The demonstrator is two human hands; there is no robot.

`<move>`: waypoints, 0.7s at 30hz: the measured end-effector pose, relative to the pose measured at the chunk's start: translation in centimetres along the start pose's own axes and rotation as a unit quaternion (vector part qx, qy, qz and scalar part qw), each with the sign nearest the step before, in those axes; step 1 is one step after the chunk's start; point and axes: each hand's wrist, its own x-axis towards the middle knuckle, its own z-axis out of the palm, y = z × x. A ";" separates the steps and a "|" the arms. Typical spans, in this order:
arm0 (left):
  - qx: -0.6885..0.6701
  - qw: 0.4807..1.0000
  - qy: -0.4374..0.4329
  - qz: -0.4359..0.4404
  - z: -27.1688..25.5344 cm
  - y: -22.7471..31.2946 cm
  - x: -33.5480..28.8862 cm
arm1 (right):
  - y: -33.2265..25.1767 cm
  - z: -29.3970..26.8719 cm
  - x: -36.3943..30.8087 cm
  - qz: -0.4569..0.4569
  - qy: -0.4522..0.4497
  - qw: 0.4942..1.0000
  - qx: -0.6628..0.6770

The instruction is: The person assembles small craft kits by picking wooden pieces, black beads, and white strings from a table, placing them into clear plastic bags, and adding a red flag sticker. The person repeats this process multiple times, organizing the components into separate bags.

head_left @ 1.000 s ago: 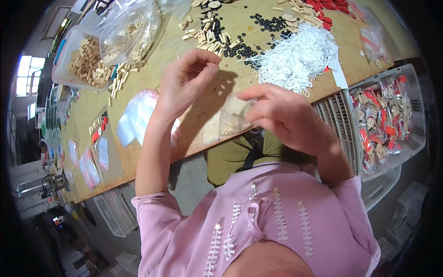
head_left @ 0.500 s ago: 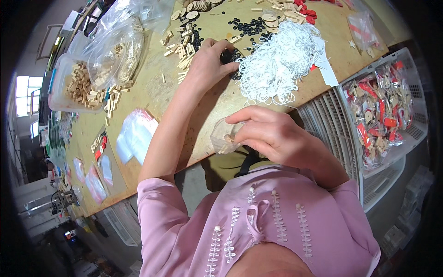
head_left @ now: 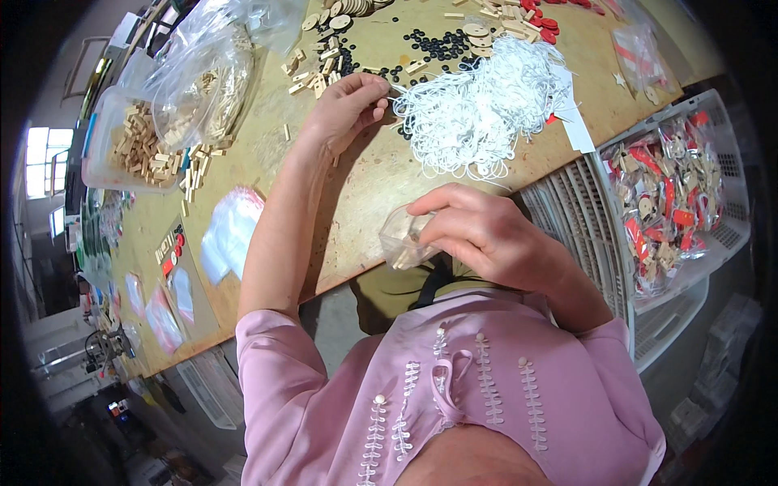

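My left hand [head_left: 348,107] is closed in a pinch at the left side of a tangled heap of white elastic cords [head_left: 478,109]. A white strand runs from the fingertips to the heap, and the rest of that cord is hidden among the others. Close to my body, over the table's front edge, my right hand [head_left: 478,235] grips a small clear plastic bag [head_left: 399,243]. A few small wooden pieces show through the bag's side. Black beads [head_left: 442,44] and small wooden blocks [head_left: 324,69] lie scattered beyond my left hand.
Far left stands a clear tub [head_left: 96,158] of wooden blocks beside a large plastic bag [head_left: 223,97] of wooden pieces. Flat clear bags [head_left: 231,235] lie left of my forearm. At right, a white crate [head_left: 608,174] holds filled bags. Red discs [head_left: 549,32] lie at the back.
My left hand has drawn back a little to the left from the black beads and now pinches a white cord. The bag in my right hand has shifted slightly right.
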 end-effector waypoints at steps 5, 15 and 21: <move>-0.283 0.954 -0.044 -0.086 0.1 0.8 -0.4 | 0.2 0.3 0.4 -0.013 -0.008 1.000 -0.026; -0.451 0.881 -0.141 -0.021 -0.4 -0.3 -6.6 | 0.3 0.7 0.3 -0.038 0.017 0.999 -0.030; -0.444 0.888 -0.119 -0.018 -0.4 -0.6 -8.5 | -0.4 1.2 0.9 -0.039 -0.014 0.998 -0.056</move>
